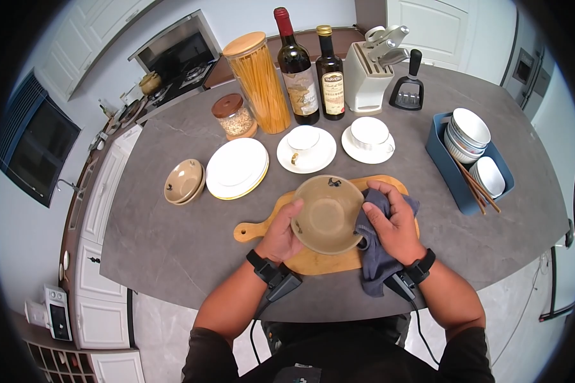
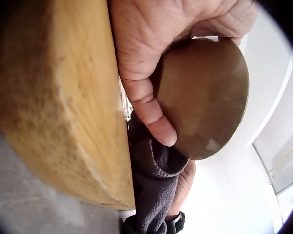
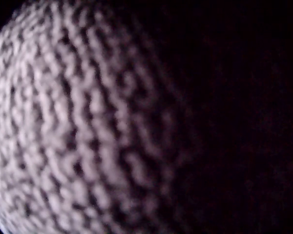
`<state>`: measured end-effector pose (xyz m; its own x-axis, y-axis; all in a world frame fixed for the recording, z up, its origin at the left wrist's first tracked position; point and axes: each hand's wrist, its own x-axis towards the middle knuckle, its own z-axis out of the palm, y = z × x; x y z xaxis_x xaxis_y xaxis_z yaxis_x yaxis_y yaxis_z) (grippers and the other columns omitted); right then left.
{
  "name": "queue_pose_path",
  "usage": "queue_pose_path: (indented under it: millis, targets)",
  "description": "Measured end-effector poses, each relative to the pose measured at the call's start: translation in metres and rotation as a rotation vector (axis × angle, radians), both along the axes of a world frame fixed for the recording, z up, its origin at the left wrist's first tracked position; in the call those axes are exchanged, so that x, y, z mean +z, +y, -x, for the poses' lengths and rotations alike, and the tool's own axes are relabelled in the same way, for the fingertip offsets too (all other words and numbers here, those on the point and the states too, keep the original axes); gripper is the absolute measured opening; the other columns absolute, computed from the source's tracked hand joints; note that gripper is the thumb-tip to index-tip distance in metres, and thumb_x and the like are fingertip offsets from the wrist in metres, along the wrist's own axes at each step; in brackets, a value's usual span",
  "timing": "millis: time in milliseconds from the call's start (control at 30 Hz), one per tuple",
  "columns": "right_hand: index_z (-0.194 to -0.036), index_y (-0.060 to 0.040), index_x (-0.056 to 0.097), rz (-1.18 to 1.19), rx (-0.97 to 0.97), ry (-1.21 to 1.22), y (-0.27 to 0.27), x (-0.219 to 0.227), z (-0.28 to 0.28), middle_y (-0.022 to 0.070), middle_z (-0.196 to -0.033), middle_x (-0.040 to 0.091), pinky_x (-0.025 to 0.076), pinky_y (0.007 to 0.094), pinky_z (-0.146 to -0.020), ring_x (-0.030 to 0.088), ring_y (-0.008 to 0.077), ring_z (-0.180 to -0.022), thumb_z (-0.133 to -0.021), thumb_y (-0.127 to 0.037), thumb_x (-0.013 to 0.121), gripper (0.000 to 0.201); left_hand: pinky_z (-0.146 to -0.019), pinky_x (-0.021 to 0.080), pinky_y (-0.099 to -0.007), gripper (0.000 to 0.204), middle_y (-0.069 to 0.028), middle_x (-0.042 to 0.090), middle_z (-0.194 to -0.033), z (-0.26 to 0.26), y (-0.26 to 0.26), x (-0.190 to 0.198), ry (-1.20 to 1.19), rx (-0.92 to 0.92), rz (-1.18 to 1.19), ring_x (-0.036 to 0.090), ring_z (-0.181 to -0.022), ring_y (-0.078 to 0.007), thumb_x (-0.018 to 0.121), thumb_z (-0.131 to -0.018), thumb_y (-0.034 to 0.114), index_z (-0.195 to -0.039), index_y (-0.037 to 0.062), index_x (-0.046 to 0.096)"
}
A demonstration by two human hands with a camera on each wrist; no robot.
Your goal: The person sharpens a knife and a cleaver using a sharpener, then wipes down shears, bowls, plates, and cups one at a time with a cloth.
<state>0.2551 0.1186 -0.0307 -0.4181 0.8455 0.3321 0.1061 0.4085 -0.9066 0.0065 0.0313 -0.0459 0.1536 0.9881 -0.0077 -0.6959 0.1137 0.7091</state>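
Note:
In the head view a tan bowl (image 1: 328,217) with a small dark rooster print is held over a wooden cutting board (image 1: 319,262). My left hand (image 1: 280,235) grips the bowl's left side, thumb at the rim; the left wrist view shows its fingers (image 2: 158,127) under the bowl's outside. On the other side my right hand (image 1: 396,223) pinches a dark grey cloth (image 1: 378,258) against the right rim. The cloth hangs down over the board's near right part. Its knit fabric (image 3: 88,122) fills the right wrist view and hides that hand there.
Left stand stacked tan bowls (image 1: 184,181) and white plates (image 1: 237,168). Behind are two cups (image 1: 303,136) on saucers, a pasta jar (image 1: 259,83), bottles (image 1: 298,70) and a knife block (image 1: 368,76). A blue bin (image 1: 452,175) with bowls and chopsticks (image 1: 476,187) is at right.

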Motion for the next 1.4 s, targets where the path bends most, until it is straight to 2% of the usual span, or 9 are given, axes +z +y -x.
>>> queue_pose_path:
  millis: [333,533,633,767,967,1067,1133,1233,1400]
  targets:
    - [-0.142,0.0014,0.054,0.141,0.057,0.305,-0.009,0.004,0.002,0.0087,-0.126,0.067,0.049,0.0310,-0.101,0.063,0.0163,-0.113,-0.103,-0.009,0.067,0.042,-0.114,0.049,-0.0442,0.054,-0.0155,0.058,-0.149,-0.001,0.009,0.001,-0.091,0.043,0.105,0.060,-0.135,-0.0274,0.051,-0.112,0.034,-0.152,-0.0008,0.046]
    - [-0.139,0.0015,0.058,-0.115,0.061,0.230,-0.021,0.020,-0.002,0.0133,-0.130,0.067,0.047,0.0330,-0.106,0.064,0.0211,-0.121,-0.101,-0.004,0.068,0.040,-0.104,0.056,-0.0389,0.053,-0.0121,0.065,-0.138,-0.002,0.005,0.007,0.153,0.040,0.208,0.066,-0.124,-0.0222,0.051,-0.112,0.038,-0.148,-0.0010,0.050]
    - [-0.130,0.0003,0.066,-0.233,0.155,0.191,-0.020,0.021,-0.004,0.0185,-0.131,0.068,0.048,0.0365,-0.106,0.066,0.0306,-0.122,-0.094,0.002,0.070,0.036,-0.101,0.057,-0.0368,0.051,-0.0121,0.068,-0.133,0.000,0.004,0.008,0.115,-0.059,0.127,0.069,-0.118,-0.0211,0.052,-0.112,0.038,-0.145,-0.0003,0.053]
    - [-0.130,-0.0006,0.066,-0.329,0.207,0.177,-0.019,0.024,-0.003,0.0182,-0.131,0.068,0.049,0.0376,-0.106,0.066,0.0314,-0.121,-0.092,0.000,0.075,0.040,-0.098,0.058,-0.0351,0.048,-0.0116,0.069,-0.130,-0.001,0.003,0.016,0.129,-0.092,0.135,0.070,-0.114,-0.0198,0.051,-0.113,0.037,-0.144,0.0005,0.054]
    - [-0.134,-0.0013,0.062,-0.370,0.213,0.178,-0.015,0.016,-0.001,0.0187,-0.133,0.065,0.049,0.0391,-0.106,0.066,0.0336,-0.122,-0.088,-0.005,0.082,0.050,-0.093,0.057,-0.0328,0.046,-0.0086,0.070,-0.126,-0.010,0.002,0.018,0.318,-0.154,0.112,0.070,-0.108,-0.0158,0.053,-0.112,0.036,-0.141,0.0005,0.057]
    - [-0.137,-0.0007,0.059,-0.290,0.227,0.209,-0.015,0.011,-0.001,0.0170,-0.136,0.065,0.050,0.0374,-0.105,0.065,0.0283,-0.122,-0.092,-0.005,0.079,0.050,-0.093,0.056,-0.0316,0.046,-0.0068,0.070,-0.123,-0.013,0.001,0.017,0.399,-0.143,0.084,0.069,-0.107,-0.0135,0.055,-0.112,0.038,-0.138,0.0004,0.059]
    - [-0.140,0.0004,0.057,-0.028,0.268,0.261,-0.021,0.010,0.001,0.0135,-0.133,0.067,0.051,0.0339,-0.103,0.064,0.0197,-0.119,-0.098,-0.005,0.073,0.046,-0.092,0.055,-0.0309,0.049,-0.0056,0.070,-0.120,-0.014,0.000,0.015,0.452,-0.148,0.078,0.068,-0.106,-0.0122,0.056,-0.111,0.041,-0.137,0.0000,0.059]
    - [-0.140,0.0013,0.056,0.160,0.291,0.222,-0.024,0.013,0.005,0.0105,-0.127,0.069,0.052,0.0308,-0.099,0.064,0.0135,-0.114,-0.102,-0.005,0.068,0.041,-0.085,0.056,-0.0280,0.049,-0.0049,0.070,-0.116,-0.019,-0.003,0.019,0.380,-0.083,0.074,0.068,-0.101,-0.0103,0.056,-0.110,0.043,-0.134,0.0013,0.061]
    - [-0.136,0.0011,0.057,0.229,0.235,0.212,-0.021,-0.001,0.008,0.0073,-0.117,0.071,0.053,0.0290,-0.094,0.064,0.0108,-0.106,-0.101,-0.003,0.067,0.036,-0.073,0.055,-0.0240,0.048,-0.0041,0.069,-0.112,-0.021,0.000,-0.002,0.460,0.060,0.053,0.067,-0.093,-0.0078,0.055,-0.110,0.045,-0.133,0.0031,0.060]
